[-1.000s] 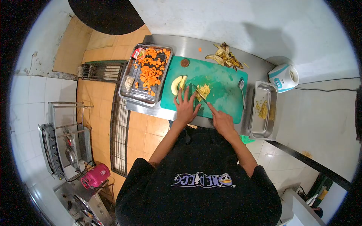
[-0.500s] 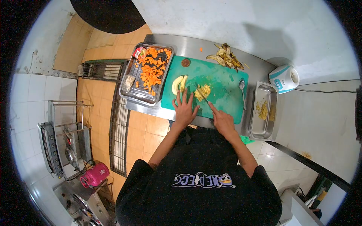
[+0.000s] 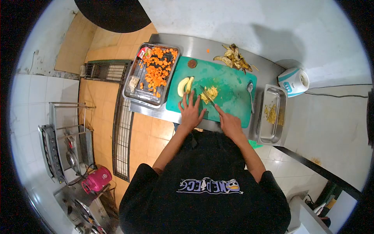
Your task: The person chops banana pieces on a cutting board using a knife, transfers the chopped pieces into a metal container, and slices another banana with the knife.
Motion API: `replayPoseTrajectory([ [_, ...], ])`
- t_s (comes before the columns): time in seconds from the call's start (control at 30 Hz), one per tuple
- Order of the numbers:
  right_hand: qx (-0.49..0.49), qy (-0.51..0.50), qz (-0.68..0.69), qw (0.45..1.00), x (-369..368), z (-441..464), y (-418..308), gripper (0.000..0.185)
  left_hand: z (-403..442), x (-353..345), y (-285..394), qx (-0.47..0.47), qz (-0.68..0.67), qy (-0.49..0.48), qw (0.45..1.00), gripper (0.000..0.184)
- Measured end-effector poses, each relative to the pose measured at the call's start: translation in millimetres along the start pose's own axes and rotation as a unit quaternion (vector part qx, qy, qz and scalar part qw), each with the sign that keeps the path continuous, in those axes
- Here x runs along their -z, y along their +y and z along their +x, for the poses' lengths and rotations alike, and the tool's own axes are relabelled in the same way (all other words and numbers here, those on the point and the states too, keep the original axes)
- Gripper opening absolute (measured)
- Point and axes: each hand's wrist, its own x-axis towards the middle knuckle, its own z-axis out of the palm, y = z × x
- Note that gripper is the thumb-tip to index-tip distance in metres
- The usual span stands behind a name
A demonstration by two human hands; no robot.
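Observation:
My right hand (image 3: 230, 124) is closed on the handle of a knife (image 3: 207, 96), whose blade lies against chopped yellow banana (image 3: 210, 94) on the green cutting board (image 3: 233, 101). To the left, my left hand (image 3: 190, 114) rests on the board with its fingers spread, holding nothing. Just beyond its fingertips lie two peeled bananas (image 3: 182, 86). A round brown object (image 3: 192, 63) sits near the board's far left corner, and a spoon (image 3: 250, 95) lies along the right edge.
Left of the board is a metal tray (image 3: 126, 92) with orange carrot pieces. Banana peels (image 3: 234, 58) lie behind the board. On the right stand a steel pan (image 3: 272, 138) with some yellow pieces and a paper roll (image 3: 294, 81). A pink gas cylinder (image 3: 97, 179) is at lower left.
The knife blade has shifted slightly over the chopped banana, with small movements of my right hand. My left hand has stayed nearly in place.

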Motion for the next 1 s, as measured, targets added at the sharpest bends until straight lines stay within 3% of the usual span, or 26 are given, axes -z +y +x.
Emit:
replayPoseTrajectory([
  [1.0, 0.005, -0.015, 0.013, 1.0, -3, -11, -5, 0.064, -6, 1, -3, 0.023, -0.015, 0.006, 1.0, 0.063],
])
